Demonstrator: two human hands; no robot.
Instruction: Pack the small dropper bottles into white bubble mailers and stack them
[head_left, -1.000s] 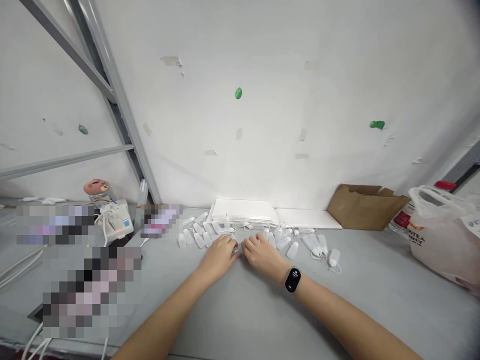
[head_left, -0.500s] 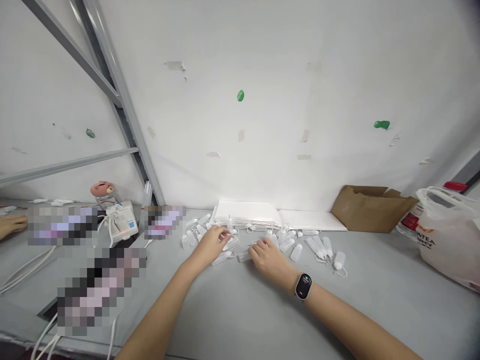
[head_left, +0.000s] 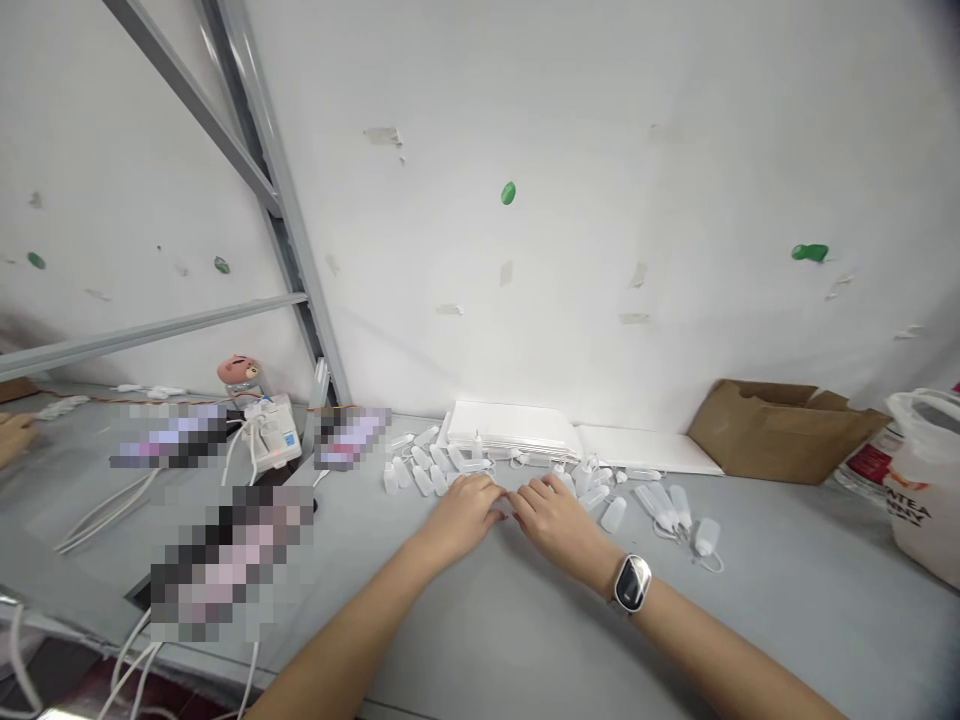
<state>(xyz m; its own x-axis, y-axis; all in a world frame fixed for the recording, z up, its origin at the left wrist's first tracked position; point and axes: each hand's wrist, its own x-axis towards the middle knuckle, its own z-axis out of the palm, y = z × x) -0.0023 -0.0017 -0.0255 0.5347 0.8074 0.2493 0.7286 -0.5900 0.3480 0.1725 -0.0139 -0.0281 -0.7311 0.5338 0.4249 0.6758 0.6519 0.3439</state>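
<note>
My left hand (head_left: pixel 466 518) and my right hand (head_left: pixel 553 522) meet at the fingertips just above the grey table. Both are closed with curled fingers, and whatever is between them is hidden. A watch is on my right wrist. Small translucent plastic squeeze bottles lie around them: several to the left, such as one bottle (head_left: pixel 421 481), and several to the right, such as another bottle (head_left: pixel 613 514). Farther right are a small bunch of bottles (head_left: pixel 657 508) and a single bottle (head_left: pixel 706 537) with a cap on a strap.
A stack of white sheets (head_left: pixel 517 425) lies against the wall. To the right stand a brown cardboard box (head_left: pixel 784 430) and a white plastic bag (head_left: pixel 926 500). A white power strip (head_left: pixel 276 435), cables and blurred-out devices occupy the left. Another person's hand (head_left: pixel 16 437) shows at the far left.
My hands have come together; they were apart, with a small bottle at my right fingertips, which is now hidden. The view has turned slightly left.
</note>
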